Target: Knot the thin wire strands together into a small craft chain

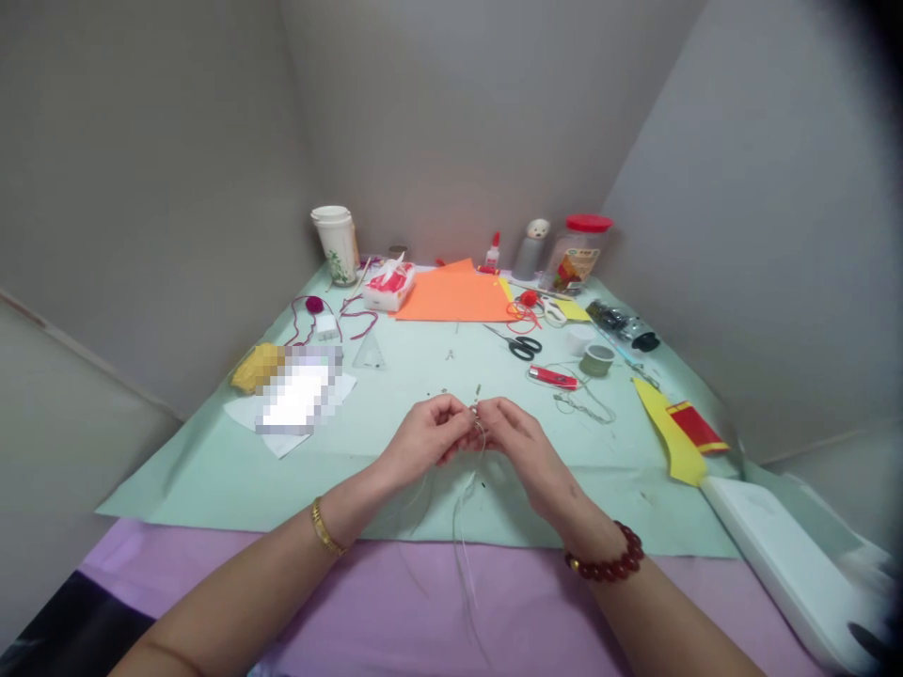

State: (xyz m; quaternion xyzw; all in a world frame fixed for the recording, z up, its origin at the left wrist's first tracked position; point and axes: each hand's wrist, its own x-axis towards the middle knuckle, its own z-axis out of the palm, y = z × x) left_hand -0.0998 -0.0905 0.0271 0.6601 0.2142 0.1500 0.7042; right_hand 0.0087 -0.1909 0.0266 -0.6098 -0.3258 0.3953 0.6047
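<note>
Lane ahead of left hand and right hand runs up to orange paper; only small scraps in it. Set square bounds it left, scissors right. Red tool, spool and loose wire obstruct forward-right. Room between left hand and white paper. Strands dangle between forearms, blocking low crossing.

I count two hands in front of orange paper: left hand, right hand. Toward its right, two scissors: black pair, white pair; one jar. Two yarn balls: purple ball paper's left, red ball right.
</note>
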